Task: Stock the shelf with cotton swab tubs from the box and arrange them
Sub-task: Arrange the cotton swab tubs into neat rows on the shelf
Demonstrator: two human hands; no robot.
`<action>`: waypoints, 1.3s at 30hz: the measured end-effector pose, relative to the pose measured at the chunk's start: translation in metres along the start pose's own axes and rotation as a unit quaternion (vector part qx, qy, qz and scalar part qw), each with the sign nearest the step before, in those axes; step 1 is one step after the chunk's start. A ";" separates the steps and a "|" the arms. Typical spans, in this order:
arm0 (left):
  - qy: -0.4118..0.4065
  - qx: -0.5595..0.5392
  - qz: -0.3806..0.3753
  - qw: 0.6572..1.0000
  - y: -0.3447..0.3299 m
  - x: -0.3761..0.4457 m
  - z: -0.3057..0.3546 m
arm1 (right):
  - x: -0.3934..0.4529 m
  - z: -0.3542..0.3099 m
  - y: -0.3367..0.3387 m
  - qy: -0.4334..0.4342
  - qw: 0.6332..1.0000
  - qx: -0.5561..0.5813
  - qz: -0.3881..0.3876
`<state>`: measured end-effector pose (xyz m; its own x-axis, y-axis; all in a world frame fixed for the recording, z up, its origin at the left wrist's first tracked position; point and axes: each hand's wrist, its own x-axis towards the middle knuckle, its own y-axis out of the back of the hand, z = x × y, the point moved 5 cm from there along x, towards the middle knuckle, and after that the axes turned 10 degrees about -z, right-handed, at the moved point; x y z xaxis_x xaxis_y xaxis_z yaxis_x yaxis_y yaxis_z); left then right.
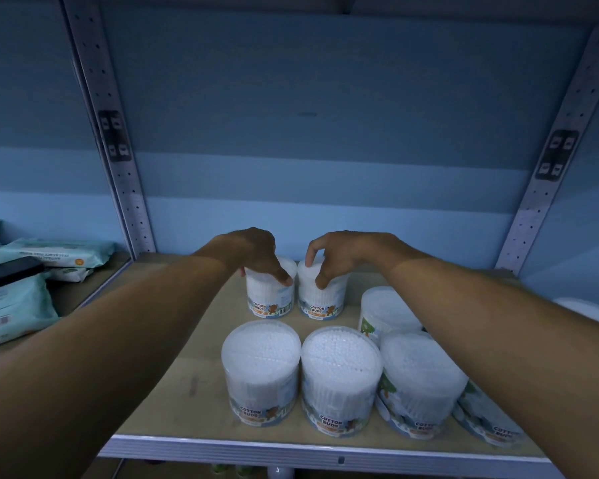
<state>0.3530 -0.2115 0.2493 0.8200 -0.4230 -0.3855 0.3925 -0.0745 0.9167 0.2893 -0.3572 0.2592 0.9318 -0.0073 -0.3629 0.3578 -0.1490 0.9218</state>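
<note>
Clear plastic cotton swab tubs stand on a wooden shelf. The left hand grasps the top of one back tub; the right hand grasps its neighbour, side by side. Several tubs already stand in front. The box is out of view, so what remains cannot be judged.

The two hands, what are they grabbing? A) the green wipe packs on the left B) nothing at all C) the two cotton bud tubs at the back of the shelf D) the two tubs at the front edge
C: the left hand grips the back left tub by its top, and the right hand grips the back right tub beside it, while the front tubs stand untouched.
</note>
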 end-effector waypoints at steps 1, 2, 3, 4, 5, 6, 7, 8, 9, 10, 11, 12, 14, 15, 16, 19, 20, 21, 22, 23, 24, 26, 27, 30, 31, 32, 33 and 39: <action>0.000 -0.001 0.001 1.000 0.000 0.000 -0.001 | 0.000 0.001 0.000 0.001 1.000 0.000 -0.005; 0.001 0.001 0.003 1.000 -0.001 0.000 -0.002 | 0.000 0.000 0.000 0.002 1.000 0.001 -0.008; 0.000 0.005 0.008 1.000 0.000 0.001 -0.003 | 0.000 0.000 0.001 0.002 1.000 0.002 -0.006; -0.004 0.011 0.013 1.000 0.000 0.001 -0.003 | 0.001 0.000 0.003 0.002 1.000 0.007 -0.001; -0.010 0.013 0.013 1.000 0.000 0.002 -0.004 | 0.001 -0.001 0.004 0.001 1.000 0.013 0.005; -0.016 0.003 0.007 1.000 0.000 0.002 -0.005 | 0.001 -0.001 0.005 -0.001 1.000 0.020 0.012; -0.022 -0.014 -0.004 1.000 -0.001 0.002 -0.006 | 0.000 -0.002 0.005 -0.003 1.000 0.020 0.018; -0.028 -0.030 -0.016 0.999 -0.003 0.002 -0.006 | 0.000 -0.003 0.005 -0.005 1.000 0.013 0.024; -0.033 -0.039 -0.023 0.998 -0.004 0.002 -0.005 | 0.000 -0.005 0.004 -0.006 1.000 -0.001 0.027; -0.036 -0.043 -0.025 0.998 -0.005 0.002 -0.005 | 0.000 -0.006 0.003 -0.006 1.000 -0.015 0.027; -0.038 -0.045 -0.022 0.998 -0.005 0.002 -0.005 | 0.000 -0.008 0.002 -0.005 0.999 -0.023 0.025; -0.039 -0.050 -0.018 0.998 -0.005 0.003 -0.004 | 0.000 -0.009 0.001 -0.003 0.999 -0.026 0.024; -0.033 -0.064 -0.007 0.997 -0.004 0.004 -0.004 | -0.001 -0.010 0.002 -0.002 0.999 -0.028 0.021; -0.028 -0.067 -0.002 0.997 -0.004 0.004 -0.004 | -0.002 -0.010 0.002 -0.003 0.999 -0.026 0.019; -0.022 -0.069 0.002 0.997 -0.004 0.004 -0.003 | -0.002 -0.009 0.002 -0.003 1.000 -0.021 0.017; -0.013 -0.076 0.018 0.997 -0.006 0.006 -0.001 | -0.003 -0.006 0.001 -0.004 1.000 -0.010 0.013; -0.012 -0.078 0.021 0.997 -0.006 0.006 -0.001 | -0.003 -0.006 0.000 -0.005 1.000 -0.010 0.013; -0.011 -0.079 0.023 0.997 -0.006 0.006 -0.001 | -0.004 -0.005 0.000 -0.005 1.000 -0.010 0.014; -0.011 -0.080 0.024 0.996 -0.006 0.005 -0.001 | -0.004 -0.005 0.000 -0.006 1.000 -0.010 0.015; -0.010 -0.081 0.024 0.996 -0.007 0.005 -0.002 | -0.004 -0.005 -0.001 -0.006 1.000 -0.010 0.016; -0.010 -0.081 0.024 0.996 -0.007 0.005 -0.003 | -0.005 -0.005 -0.001 -0.006 1.000 -0.011 0.015; -0.012 -0.076 0.022 0.997 -0.008 0.005 -0.003 | -0.006 -0.006 -0.001 -0.007 1.000 -0.017 0.013; -0.012 -0.072 0.019 0.997 -0.008 0.005 -0.003 | -0.007 -0.007 -0.001 -0.007 1.000 -0.020 0.012; -0.014 -0.062 0.004 0.998 -0.009 0.004 -0.002 | -0.010 -0.007 -0.003 -0.010 1.000 -0.021 0.011; -0.013 -0.063 0.001 0.998 -0.009 0.003 -0.003 | -0.012 -0.008 -0.003 -0.011 1.000 -0.021 0.011; -0.013 -0.066 -0.002 0.998 -0.010 0.002 -0.003 | -0.013 -0.008 -0.004 -0.011 1.000 -0.021 0.010; -0.012 -0.069 -0.005 0.998 -0.011 0.001 -0.004 | -0.015 -0.009 -0.005 -0.011 1.000 -0.021 0.009; -0.018 -0.063 -0.015 0.998 -0.015 -0.012 -0.001 | -0.026 -0.012 -0.011 -0.012 1.000 -0.028 -0.002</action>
<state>0.3381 -0.2042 0.2398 0.7924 -0.4546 -0.4068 0.4682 0.0257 0.8833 0.2614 -0.3437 0.2600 0.9287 -0.0297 -0.3697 0.3656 -0.0945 0.9259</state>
